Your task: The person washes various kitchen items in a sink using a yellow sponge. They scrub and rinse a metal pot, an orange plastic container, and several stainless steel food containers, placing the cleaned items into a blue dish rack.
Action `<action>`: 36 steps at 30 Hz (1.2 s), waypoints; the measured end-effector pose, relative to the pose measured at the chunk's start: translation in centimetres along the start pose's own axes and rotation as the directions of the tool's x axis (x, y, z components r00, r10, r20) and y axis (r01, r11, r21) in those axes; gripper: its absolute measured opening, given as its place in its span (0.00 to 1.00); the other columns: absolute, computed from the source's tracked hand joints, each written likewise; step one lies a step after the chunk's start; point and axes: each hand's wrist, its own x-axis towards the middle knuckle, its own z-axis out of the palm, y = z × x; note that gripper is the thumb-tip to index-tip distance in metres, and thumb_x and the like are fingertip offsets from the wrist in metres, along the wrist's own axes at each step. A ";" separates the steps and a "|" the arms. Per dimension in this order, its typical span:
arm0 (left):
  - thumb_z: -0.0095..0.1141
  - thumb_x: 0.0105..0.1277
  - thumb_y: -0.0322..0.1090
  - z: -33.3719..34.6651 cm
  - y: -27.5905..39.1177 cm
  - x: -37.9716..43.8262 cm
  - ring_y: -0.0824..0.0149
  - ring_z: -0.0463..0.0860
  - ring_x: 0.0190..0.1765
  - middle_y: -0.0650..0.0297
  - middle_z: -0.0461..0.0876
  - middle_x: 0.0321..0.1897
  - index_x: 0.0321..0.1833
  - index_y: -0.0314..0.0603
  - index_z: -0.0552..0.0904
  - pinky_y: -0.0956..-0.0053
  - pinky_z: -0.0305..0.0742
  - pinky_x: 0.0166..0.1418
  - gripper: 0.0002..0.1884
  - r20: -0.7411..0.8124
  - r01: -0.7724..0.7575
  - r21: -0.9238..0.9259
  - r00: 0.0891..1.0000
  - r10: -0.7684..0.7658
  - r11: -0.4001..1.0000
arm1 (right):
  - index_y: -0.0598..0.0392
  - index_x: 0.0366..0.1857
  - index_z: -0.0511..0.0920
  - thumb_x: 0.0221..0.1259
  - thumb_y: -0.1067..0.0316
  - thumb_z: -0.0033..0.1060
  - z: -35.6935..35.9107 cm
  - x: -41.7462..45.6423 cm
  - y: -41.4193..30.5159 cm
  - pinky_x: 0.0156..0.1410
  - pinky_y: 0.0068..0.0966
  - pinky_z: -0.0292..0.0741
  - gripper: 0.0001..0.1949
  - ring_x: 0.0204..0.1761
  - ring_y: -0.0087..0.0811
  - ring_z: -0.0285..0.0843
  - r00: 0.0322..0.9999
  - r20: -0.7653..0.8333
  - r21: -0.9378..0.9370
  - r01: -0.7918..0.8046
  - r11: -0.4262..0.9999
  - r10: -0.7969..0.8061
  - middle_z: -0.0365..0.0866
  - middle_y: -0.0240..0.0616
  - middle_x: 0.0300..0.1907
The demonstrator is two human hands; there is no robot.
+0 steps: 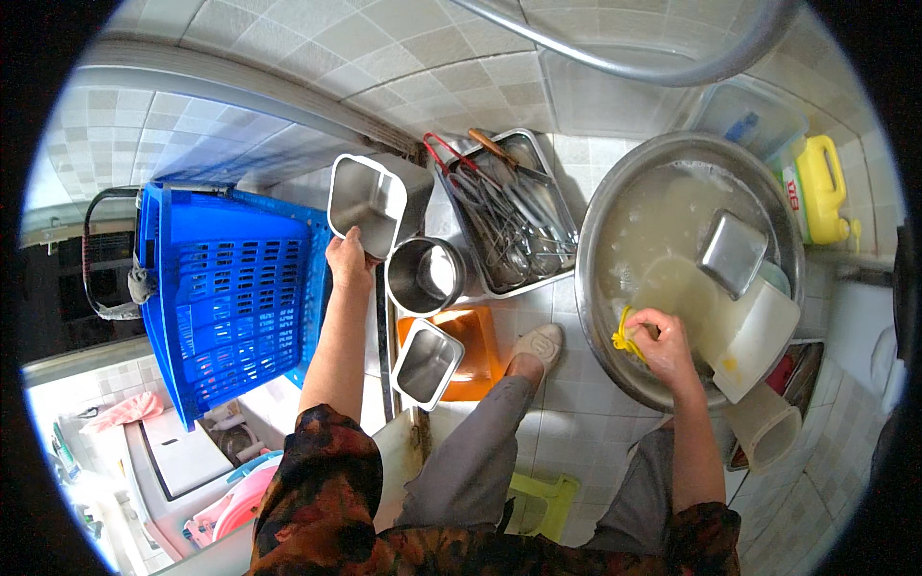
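Note:
My left hand [351, 261] grips the near rim of a deep square stainless steel container [367, 198], its open mouth tilted towards me. Just beside it stands a round steel pot [423, 277]. Over on the right, my right hand [659, 340] pinches a yellow cloth or scouring piece [627, 337] above the near side of a big round metal basin [592, 288]. Cloudy water fills much of the basin. A small steel container [733, 252] lies upside down in it, and a white plastic container or board [758, 338] leans against its right rim.
A steel tray [497, 293] holds tongs, whisks and ladles. Nearer me, a small steel pan [428, 365] rests on an orange container [479, 345]. A blue plastic basket [238, 288] stands left, a yellow jug [821, 191] far right, and a green stool [544, 500] between my legs.

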 end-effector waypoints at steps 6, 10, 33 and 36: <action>0.52 0.64 0.32 1.0 -1.6 0.4 0.65 0.79 0.22 0.61 0.79 0.26 0.37 0.38 0.75 0.73 0.73 0.18 0.05 0.038 0.116 0.101 0.992 -0.120 0.988 | 0.57 0.31 0.81 0.55 0.74 0.53 0.4 0.5 0.6 0.33 0.16 0.69 0.06 0.28 0.16 0.73 0.999 0.000 0.029 -0.036 0.999 0.036 0.80 0.29 0.26; 0.52 0.64 0.31 4.2 -2.2 -1.4 0.67 0.77 0.19 0.59 0.77 0.22 0.33 0.35 0.75 0.73 0.71 0.19 0.06 0.105 0.121 0.111 0.986 -0.132 0.986 | 0.57 0.31 0.81 0.54 0.75 0.52 0.3 0.9 0.0 0.31 0.15 0.66 0.06 0.26 0.14 0.69 0.996 0.013 -0.004 -0.085 0.996 0.085 0.78 0.26 0.24; 0.54 0.63 0.32 9.1 -10.5 -8.9 0.69 0.77 0.25 0.64 0.79 0.27 0.42 0.35 0.78 0.75 0.71 0.23 0.09 0.196 0.086 0.289 0.970 -0.146 0.954 | 0.59 0.33 0.81 0.56 0.77 0.54 -7.7 -0.6 5.4 0.36 0.15 0.69 0.06 0.30 0.15 0.73 0.940 -0.332 0.062 -0.060 0.996 0.078 0.81 0.29 0.28; 0.52 0.64 0.32 8.7 -9.8 -9.4 0.67 0.78 0.23 0.61 0.78 0.27 0.44 0.34 0.75 0.74 0.73 0.21 0.10 0.193 0.074 0.297 0.972 -0.136 0.952 | 0.59 0.34 0.81 0.59 0.75 0.52 -10.9 -1.2 4.6 0.42 0.17 0.72 0.06 0.35 0.19 0.76 0.796 -0.604 0.143 0.048 0.989 0.049 0.82 0.32 0.34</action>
